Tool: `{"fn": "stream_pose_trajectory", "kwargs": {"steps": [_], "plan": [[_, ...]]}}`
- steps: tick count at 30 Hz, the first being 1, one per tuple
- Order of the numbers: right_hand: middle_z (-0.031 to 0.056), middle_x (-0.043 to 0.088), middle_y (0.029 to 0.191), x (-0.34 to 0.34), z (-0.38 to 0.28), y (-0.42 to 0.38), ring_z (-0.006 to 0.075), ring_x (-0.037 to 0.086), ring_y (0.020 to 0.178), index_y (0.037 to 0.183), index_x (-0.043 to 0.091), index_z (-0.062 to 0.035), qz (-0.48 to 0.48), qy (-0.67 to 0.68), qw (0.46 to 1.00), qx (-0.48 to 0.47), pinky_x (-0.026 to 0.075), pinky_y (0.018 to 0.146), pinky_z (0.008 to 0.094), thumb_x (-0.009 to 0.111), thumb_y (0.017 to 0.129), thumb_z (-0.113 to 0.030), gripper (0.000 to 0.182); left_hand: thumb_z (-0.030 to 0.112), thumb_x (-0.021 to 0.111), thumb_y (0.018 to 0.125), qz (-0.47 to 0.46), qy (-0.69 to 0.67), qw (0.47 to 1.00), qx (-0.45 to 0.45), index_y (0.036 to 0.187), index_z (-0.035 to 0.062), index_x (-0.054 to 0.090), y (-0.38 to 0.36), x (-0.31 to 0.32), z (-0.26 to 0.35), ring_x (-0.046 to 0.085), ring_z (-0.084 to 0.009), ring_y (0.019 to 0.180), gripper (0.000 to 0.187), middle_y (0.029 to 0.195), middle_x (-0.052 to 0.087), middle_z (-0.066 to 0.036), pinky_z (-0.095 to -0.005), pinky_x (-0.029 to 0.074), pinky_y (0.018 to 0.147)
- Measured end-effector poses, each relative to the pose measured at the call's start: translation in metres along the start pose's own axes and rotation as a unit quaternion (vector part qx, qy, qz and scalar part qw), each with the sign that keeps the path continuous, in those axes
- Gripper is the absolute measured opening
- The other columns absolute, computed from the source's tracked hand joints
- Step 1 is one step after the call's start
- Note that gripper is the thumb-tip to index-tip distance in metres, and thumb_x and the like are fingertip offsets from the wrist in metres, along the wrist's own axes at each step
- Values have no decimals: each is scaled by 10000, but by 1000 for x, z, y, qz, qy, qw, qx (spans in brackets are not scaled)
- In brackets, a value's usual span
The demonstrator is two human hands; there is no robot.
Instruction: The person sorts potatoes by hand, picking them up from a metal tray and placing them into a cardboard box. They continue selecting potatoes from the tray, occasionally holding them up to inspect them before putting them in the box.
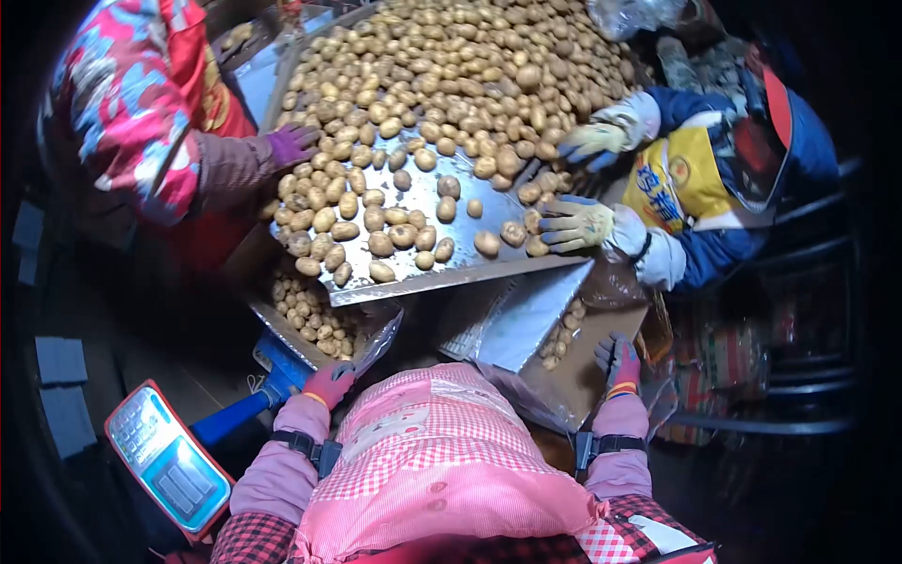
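My left hand (330, 383), in a pink and grey glove, is at the near corner of a plastic-lined box (381, 340). Its fingers look curled over the rim, though the fingertips are small and partly hidden. Potatoes (315, 315) fill much of that box. On the other side, my right hand (618, 361), gloved in grey and pink, is at the right side of a cardboard box (573, 385), fingers stretched out and apart. Several potatoes (561, 338) lie inside this box, beside a pale sheet or flap (536, 315).
A metal sorting table (489, 268) heaped with potatoes (442, 75) stands ahead. At right, a co-worker's gloved hands (578, 224) touch potatoes; another person's purple-gloved hand (293, 144) is at left. A scale display (169, 461) on a blue pole (230, 420) stands left of me.
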State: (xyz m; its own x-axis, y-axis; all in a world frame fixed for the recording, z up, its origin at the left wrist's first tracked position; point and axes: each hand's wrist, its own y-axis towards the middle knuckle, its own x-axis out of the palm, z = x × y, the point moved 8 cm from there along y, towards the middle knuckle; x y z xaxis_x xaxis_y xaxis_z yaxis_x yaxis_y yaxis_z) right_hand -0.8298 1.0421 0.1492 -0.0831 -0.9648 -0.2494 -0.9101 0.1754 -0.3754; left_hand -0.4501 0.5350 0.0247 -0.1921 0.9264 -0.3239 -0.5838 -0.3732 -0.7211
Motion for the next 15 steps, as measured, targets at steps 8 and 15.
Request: {"fn": "stream_pose_trajectory", "kwargs": {"steps": [8, 15], "plan": [[-32, 418, 521, 216, -113, -48, 99, 369, 396, 683, 489, -145, -290, 26, 957, 10, 234, 363, 242, 373, 948, -656, 587, 255, 640, 890, -4, -213, 977, -1, 1159, 33, 651, -6, -2, -57, 654, -150, 879, 349, 975, 707, -57, -297, 519, 799], [33, 512, 645, 265, -322, -297, 193, 510, 503, 750, 535, -86, -996, 61, -52, 37, 437, 446, 331, 471, 969, -451, 430, 372, 622, 883, 77, -134, 987, -53, 1140, 75, 672, -22, -29, -78, 665, -189, 961, 397, 1021, 712, -71, -314, 505, 860]]}}
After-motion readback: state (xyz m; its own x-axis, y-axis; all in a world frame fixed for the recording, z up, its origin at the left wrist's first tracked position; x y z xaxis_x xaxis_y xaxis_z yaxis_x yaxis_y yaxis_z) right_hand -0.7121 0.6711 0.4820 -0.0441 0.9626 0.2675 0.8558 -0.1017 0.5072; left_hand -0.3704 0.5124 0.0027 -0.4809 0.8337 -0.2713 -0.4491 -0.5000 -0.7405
